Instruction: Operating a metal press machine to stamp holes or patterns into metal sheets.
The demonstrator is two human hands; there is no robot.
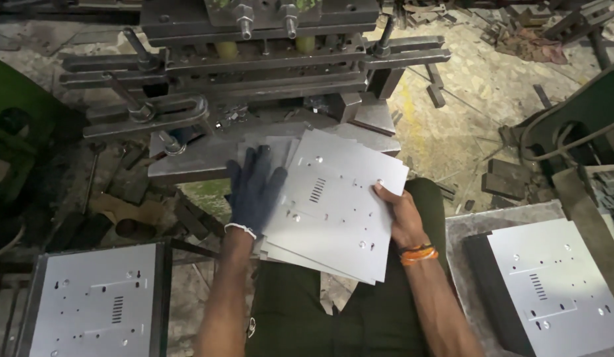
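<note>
Grey sheet-metal plates, thin, rectangular and punched with holes and a comb of short slots, are lying fanned in a loose stack across the person's lap, their far corners reaching onto the front edge of the steel bed of a dark, heavy press machine. The left hand, wearing a dark blue knitted glove, is pressing flat on the stack's left side with fingers spread, apparently steadying the sheets so they are not sliding off the knees; its grip is open and clamping nothing. The bare right hand, wearing an orange wrist thread, is pinching the right edge of the top plate, thumb on top and fingers under, so this grip is closed on the plate, seemingly to peel or square it against the rest. Beside the left knee a matching punched plate is sitting on top of a pile in a dark metal frame, and beside the right knee another tall pile of the same plates is resting on a grey slab, both within arm's reach of the seat.
</note>
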